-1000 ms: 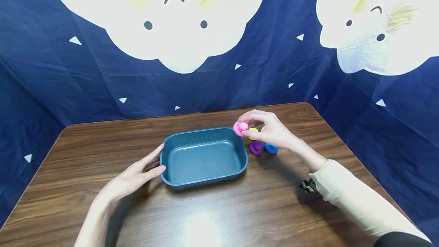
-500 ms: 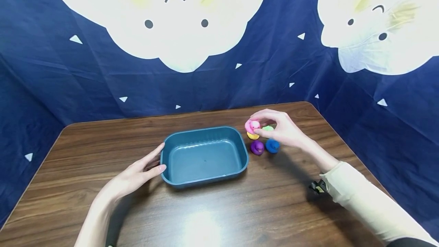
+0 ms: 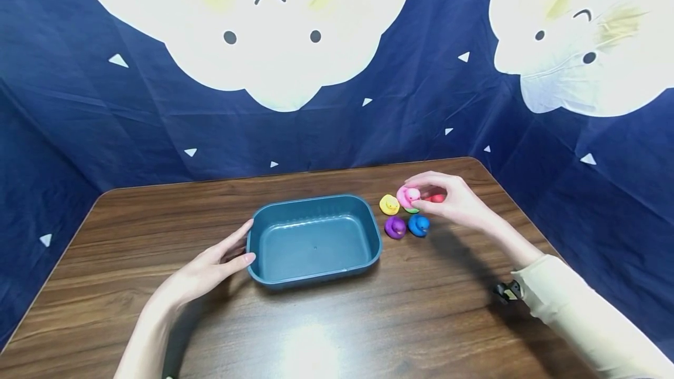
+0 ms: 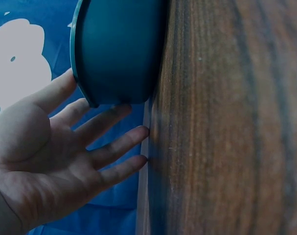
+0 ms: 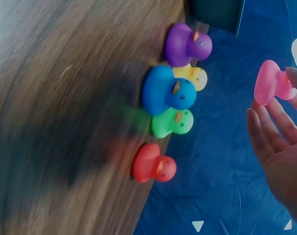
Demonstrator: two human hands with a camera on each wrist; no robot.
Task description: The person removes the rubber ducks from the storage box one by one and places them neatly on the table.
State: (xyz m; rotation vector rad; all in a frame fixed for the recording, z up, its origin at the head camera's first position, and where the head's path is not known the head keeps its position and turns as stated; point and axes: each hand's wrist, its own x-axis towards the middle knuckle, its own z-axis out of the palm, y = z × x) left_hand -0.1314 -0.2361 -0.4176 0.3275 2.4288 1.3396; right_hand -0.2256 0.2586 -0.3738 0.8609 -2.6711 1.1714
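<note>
My right hand point(image 3: 447, 196) pinches a pink rubber duck point(image 5: 272, 84) between thumb and fingers, held above the table at the right. In the right wrist view the duck is well apart from the others. Below and around it sit a yellow duck point(image 3: 389, 204), a purple duck point(image 3: 395, 227), a blue duck point(image 3: 419, 225), a green duck point(image 5: 172, 122) and a red duck point(image 5: 154, 163). My left hand point(image 3: 202, 271) rests against the left end of a teal plastic basin point(image 3: 316, 279), thumb at the rim, the other fingers spread and mostly straight.
The wooden table point(image 3: 253, 332) carries the basin in its middle, with the ducks just off the basin's right end. A dark blue cloth point(image 3: 158, 127) with cloud faces hangs behind the table's back edge and along the sides.
My right hand has moved rightward with the pink duck, from the basin's right rim across the yellow duck to over the green one. The left hand and basin have stayed put.
</note>
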